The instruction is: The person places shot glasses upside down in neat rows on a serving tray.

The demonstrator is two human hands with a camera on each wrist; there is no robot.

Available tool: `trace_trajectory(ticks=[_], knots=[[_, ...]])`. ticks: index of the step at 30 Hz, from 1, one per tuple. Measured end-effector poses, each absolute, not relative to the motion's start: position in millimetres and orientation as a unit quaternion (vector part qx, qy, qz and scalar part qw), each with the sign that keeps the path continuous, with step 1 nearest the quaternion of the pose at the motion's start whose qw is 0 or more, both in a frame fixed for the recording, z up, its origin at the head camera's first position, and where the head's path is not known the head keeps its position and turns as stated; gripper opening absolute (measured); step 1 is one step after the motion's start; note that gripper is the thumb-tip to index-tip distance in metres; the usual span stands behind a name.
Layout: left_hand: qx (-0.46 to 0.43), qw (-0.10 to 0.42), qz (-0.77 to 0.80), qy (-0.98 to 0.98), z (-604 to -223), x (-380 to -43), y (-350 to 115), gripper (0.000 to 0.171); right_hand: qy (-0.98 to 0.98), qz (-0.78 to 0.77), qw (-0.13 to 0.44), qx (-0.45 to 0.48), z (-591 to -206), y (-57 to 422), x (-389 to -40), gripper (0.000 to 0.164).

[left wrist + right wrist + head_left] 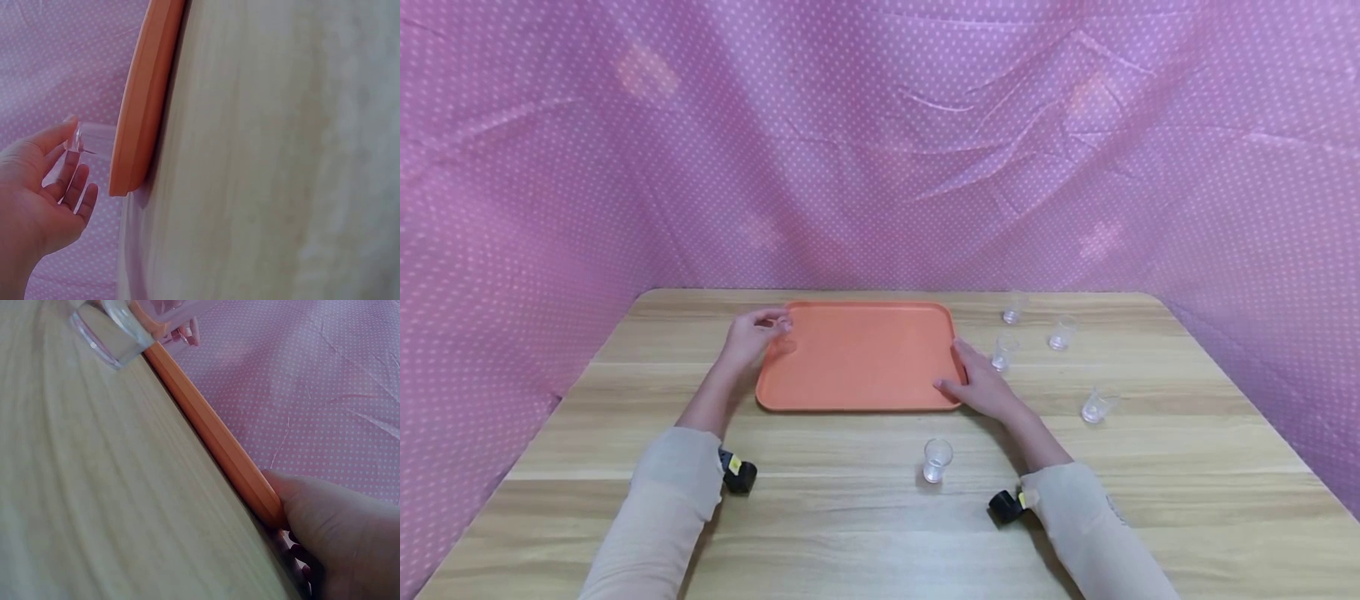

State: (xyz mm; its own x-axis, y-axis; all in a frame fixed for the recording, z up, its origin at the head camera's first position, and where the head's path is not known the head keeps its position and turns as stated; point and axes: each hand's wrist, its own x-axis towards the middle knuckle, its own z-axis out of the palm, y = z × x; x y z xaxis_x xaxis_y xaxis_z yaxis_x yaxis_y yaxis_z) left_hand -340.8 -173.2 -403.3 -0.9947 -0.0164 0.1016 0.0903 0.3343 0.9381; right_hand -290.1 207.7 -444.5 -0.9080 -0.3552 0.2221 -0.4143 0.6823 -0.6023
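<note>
Left hand: thumb and fingers drawn narrow, pinching a clear glass by its thick base.
Held glass: upside down, mouth toward the tray, at the tray's left end; the rim hides whether it touches the floor of the tray.
Right hand: holding the tray at its near right corner, thumb over the rim.
Tray: flat on the counter, between the hands, long axis running left to right; the glass's axis stands roughly square to it.
Key relation: the tray lies below the held glass and extends rightward from the left fingers; the left hand is nearer that end.
Closest loose glass: a side glass, just beyond the right hand, outside the tray.
Other glasses: a front glass nearer the person; a back glass, a middle glass and an outer glass to the right.
Backdrop: pink dotted cloth.
</note>
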Motion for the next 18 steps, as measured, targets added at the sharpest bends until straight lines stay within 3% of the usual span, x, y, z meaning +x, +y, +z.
trace_trajectory(ticks=[8, 14, 18], knots=[[-0.033, 0.046, -0.579, -0.814, -405.5, -338.5, -174.9, 0.036, -0.925, 0.327, 0.025, 0.192, -445.6, 208.4, -292.5, 0.084], [-0.038, -0.007, -0.642, -0.765, -409.2, -334.0, -182.0, 0.052, -0.927, 0.324, 0.019, 0.188, -445.2, 208.5, -292.6, 0.083], [-0.064, 0.000, -0.598, -0.799, -410.7, -330.4, -190.6, 0.060, -0.926, 0.326, 0.018, 0.190, -445.3, 209.3, -292.6, 0.084]])
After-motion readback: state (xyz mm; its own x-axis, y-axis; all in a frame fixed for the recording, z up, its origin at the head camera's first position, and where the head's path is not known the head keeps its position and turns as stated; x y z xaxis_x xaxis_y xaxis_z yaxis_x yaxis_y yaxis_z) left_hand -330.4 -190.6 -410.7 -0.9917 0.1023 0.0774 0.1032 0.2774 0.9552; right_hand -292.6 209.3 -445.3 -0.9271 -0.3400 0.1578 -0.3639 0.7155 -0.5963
